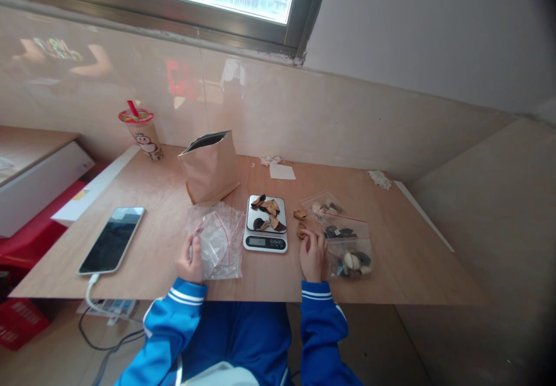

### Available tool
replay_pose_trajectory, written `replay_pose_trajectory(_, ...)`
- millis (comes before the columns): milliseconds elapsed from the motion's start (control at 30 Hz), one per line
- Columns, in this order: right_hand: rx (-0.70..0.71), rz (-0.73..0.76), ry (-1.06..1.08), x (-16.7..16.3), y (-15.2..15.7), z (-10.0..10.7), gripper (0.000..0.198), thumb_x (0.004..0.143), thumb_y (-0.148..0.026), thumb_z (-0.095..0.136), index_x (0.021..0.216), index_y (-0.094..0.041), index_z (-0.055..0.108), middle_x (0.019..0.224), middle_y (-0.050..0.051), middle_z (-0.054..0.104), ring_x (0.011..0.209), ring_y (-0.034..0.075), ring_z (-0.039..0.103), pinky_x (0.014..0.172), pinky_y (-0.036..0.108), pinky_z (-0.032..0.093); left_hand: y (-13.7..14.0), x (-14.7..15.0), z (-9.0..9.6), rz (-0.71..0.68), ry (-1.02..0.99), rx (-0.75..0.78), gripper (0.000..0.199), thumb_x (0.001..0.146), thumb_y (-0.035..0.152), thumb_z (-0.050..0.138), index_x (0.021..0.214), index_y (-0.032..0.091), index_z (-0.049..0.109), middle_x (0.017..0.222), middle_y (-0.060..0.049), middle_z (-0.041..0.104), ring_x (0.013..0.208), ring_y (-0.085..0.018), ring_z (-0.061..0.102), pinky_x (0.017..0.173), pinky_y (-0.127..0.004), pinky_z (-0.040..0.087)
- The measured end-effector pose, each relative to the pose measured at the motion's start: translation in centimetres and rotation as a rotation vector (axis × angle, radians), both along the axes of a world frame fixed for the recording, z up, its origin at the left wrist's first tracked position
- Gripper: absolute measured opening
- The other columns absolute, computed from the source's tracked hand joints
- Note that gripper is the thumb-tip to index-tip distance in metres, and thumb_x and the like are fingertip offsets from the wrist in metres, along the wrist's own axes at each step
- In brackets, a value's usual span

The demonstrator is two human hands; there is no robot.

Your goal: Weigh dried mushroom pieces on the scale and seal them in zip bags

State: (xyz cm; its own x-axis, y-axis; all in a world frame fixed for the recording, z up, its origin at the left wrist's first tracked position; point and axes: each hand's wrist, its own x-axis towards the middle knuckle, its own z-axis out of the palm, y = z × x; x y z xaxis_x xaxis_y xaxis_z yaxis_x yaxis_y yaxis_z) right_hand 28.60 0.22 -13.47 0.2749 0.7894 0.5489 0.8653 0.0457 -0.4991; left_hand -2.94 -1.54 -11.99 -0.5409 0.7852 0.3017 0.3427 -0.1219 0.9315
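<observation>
My left hand (190, 260) is curled closed at the left edge of some clear zip bags (223, 258), pinching the edge of one. Beside them stands a white kitchen scale (266, 242) with a lit display. Several curled, tan-and-dark dried pieces (274, 222) lie on its metal plate. To the right of the scale, my right hand (311, 257) has its fingertips closed on a brown dried piece (301, 230). Another brown dried piece (299, 215) lies just beyond it. Filled zip bags (356, 261) with pale and dark pieces are right of that hand.
An open brown paper pouch (211, 168) stands behind the clear bags. At the back left is a drink cup (147, 139) with a red straw. A phone (113, 240) on a charging cable lies left. Crumpled tissues (380, 179) and a white paper (282, 171) lie near the wall.
</observation>
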Motion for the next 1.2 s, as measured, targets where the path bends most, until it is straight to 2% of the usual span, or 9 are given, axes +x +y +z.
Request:
replay_pose_trajectory(633, -0.035, 0.013, -0.043, 0.2, 0.2, -1.0, 0.028, 0.092, -0.033, 0.042, 0.109, -0.017, 0.058, 0.1, 0.013, 0.055, 0.102, 0.028, 0.05, 0.089, 0.044, 0.043, 0.0, 0.1, 0.2, -0.014, -0.021, 0.012, 0.044, 0.091, 0.045, 0.045, 0.119, 0.018, 0.066, 0.116, -0.008, 0.07, 0.117, -0.025, 0.061, 0.103, -0.037, 0.044)
replay_pose_trajectory(900, 0.016, -0.088, -0.066, 0.3, 0.3, -1.4, 0.042, 0.089, -0.048, 0.049, 0.115, -0.016, 0.057, 0.106, 0.015, 0.052, 0.105, 0.031, 0.05, 0.088, 0.047, 0.043, -0.1, 0.0, 0.1, -0.011, -0.019, 0.018, 0.043, 0.091, 0.045, 0.046, 0.117, 0.018, 0.067, 0.116, -0.008, 0.07, 0.116, -0.024, 0.061, 0.102, -0.036, 0.045)
replay_pose_trajectory(1200, 0.037, -0.014, -0.006, 0.8, 0.7, -2.3, 0.045, 0.089, -0.045, 0.049, 0.123, -0.015, 0.054, 0.112, 0.017, 0.062, 0.107, 0.029, 0.056, 0.095, 0.048, 0.043, 0.0, 0.1, 0.2, -0.006, -0.021, 0.009, 0.043, 0.091, 0.045, 0.045, 0.117, 0.019, 0.066, 0.117, -0.007, 0.07, 0.115, -0.024, 0.061, 0.102, -0.037, 0.045)
